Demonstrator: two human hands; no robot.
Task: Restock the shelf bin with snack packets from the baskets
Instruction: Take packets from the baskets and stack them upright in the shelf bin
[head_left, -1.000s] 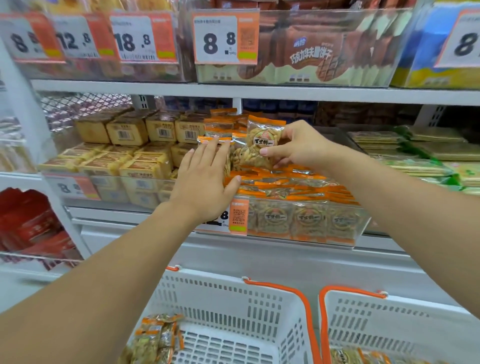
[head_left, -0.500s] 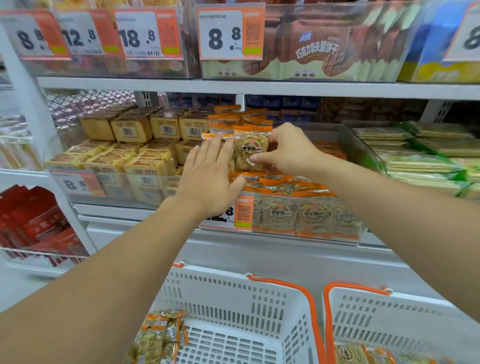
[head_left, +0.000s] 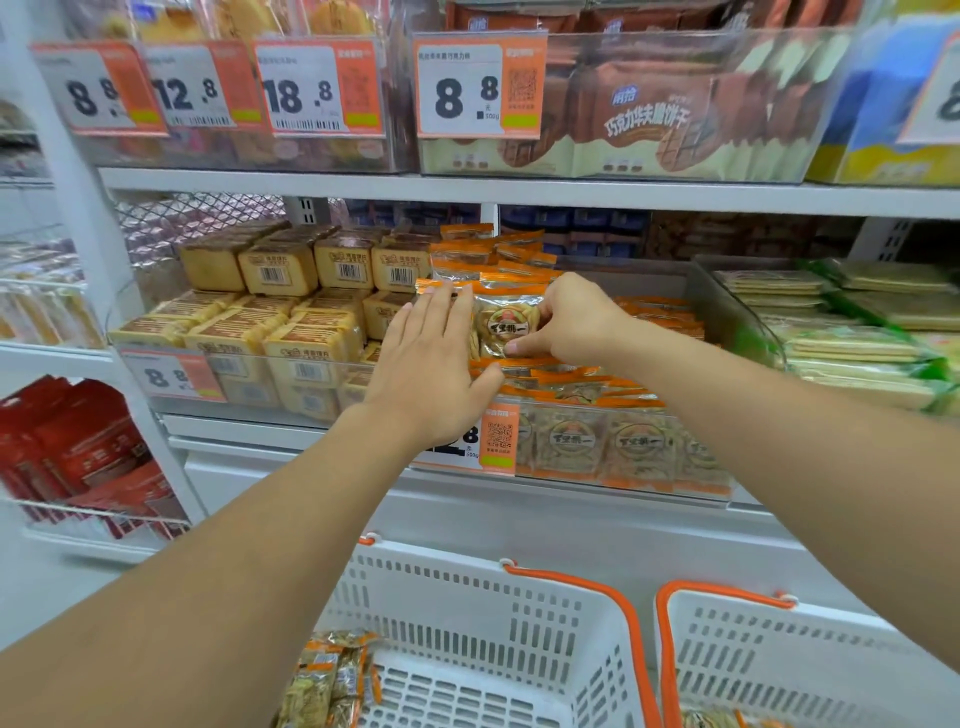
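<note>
My right hand (head_left: 571, 319) pinches an orange-edged snack packet (head_left: 506, 322) and holds it upright over the clear shelf bin (head_left: 623, 452), against the standing packets at the bin's left. My left hand (head_left: 431, 369) lies flat with straight fingers against those upright packets, its thumb near the bin's front edge. More of the same packets lie flat in the bin. Below stand two white baskets with orange handles: the left basket (head_left: 493, 623) holds several packets (head_left: 332, 675) in its near corner, and the right basket (head_left: 779, 665) shows a few at the bottom edge.
Left of the bin sits another clear bin of yellow cake packs (head_left: 270, 312). Green-edged packets (head_left: 857, 322) are stacked to the right. An upper shelf (head_left: 519, 189) with price tags and brown biscuit packs hangs just above. Red packets (head_left: 78, 447) fill a lower left rack.
My right hand has lowered the packet and drawn it left against the upright row. My left hand stayed pressed on the row.
</note>
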